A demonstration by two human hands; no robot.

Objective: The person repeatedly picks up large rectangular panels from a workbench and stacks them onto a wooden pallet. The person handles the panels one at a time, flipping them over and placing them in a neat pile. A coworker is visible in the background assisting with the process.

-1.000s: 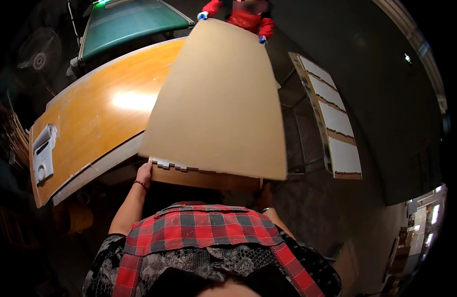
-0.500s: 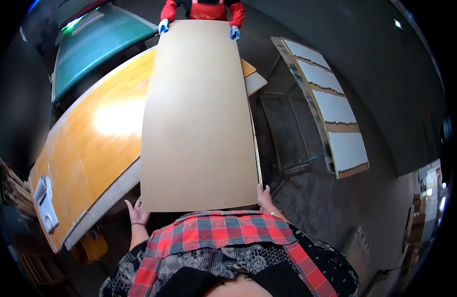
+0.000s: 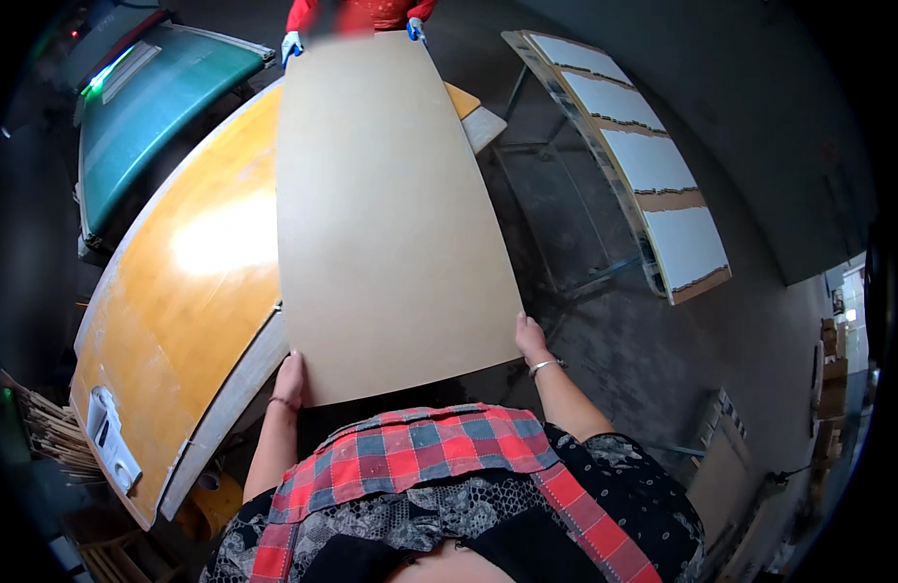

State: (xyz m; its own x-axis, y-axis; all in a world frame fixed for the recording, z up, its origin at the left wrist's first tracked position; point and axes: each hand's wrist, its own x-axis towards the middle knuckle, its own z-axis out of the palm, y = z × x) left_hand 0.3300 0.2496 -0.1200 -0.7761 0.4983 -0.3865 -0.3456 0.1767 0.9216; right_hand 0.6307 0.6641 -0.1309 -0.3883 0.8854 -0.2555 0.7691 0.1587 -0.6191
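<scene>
A large, flat tan board (image 3: 381,214) stretches away from me, its near edge just in front of my checked apron (image 3: 410,447). My left hand (image 3: 290,379) is closed around its near left corner, with most of the fingers hidden beneath. On the right edge, close to the near corner, my right hand (image 3: 531,337) grips the board too. At the far end, another person in red sleeves holds it with a gloved left-side hand (image 3: 292,45) and a gloved right-side hand (image 3: 416,29).
To the left is a glossy orange-topped table (image 3: 196,291) with papers (image 3: 114,442) on its near end. Beyond it stands a green-topped table (image 3: 167,107). On the right, a rack carries a panel with white sheets (image 3: 653,160). Wooden sticks (image 3: 55,428) lie at the far left.
My left hand, spread open at the corner before, is now closed on the board's edge. The board's far end has swung left in view, and my right hand sits higher along its edge.
</scene>
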